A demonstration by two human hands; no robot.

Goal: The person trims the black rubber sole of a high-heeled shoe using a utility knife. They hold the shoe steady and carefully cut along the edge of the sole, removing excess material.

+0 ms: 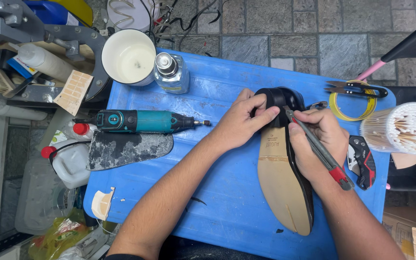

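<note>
We're holding a black shoe (285, 188) sole-up on the blue worktop (217, 192), tan sole facing the cam, heel end away from us, toe end toward us. Our left hand (241, 120) is gripping the heel end: fingers are curling over the black heel from the left side, thumb side pressing on the upper part of the sole. Our right hand (316, 142) is sitting on the shoe's right edge, clenched around a slim grey knife w/ a red end (319, 150); the tip is pointing up-left, touching the shoe right at the heel/sole join, just beside the left hand's fingertips. The red end is sticking out past the right wrist.

Left of the left hand, apart from it, a teal rotary tool (143, 121) is lying across the worktop w/ its bit pointing toward that hand. Just below the tool, a dark scuffed sole-shaped piece (126, 149) is lying flat. Farther up-left of the left hand, a white cup (129, 58) and a clear glass bottle w/ a metal cap (171, 73) are standing at the worktop's far edge.

Right of the right hand, just beside it, a black-and-red folding knife (363, 161) is lying. Up-right of that hand we're seeing a yellow tape roll (339, 108) w/ black snips (357, 89) resting on it, and a round tub of cotton swabs (403, 127) near the worktop's right edge.
</note>
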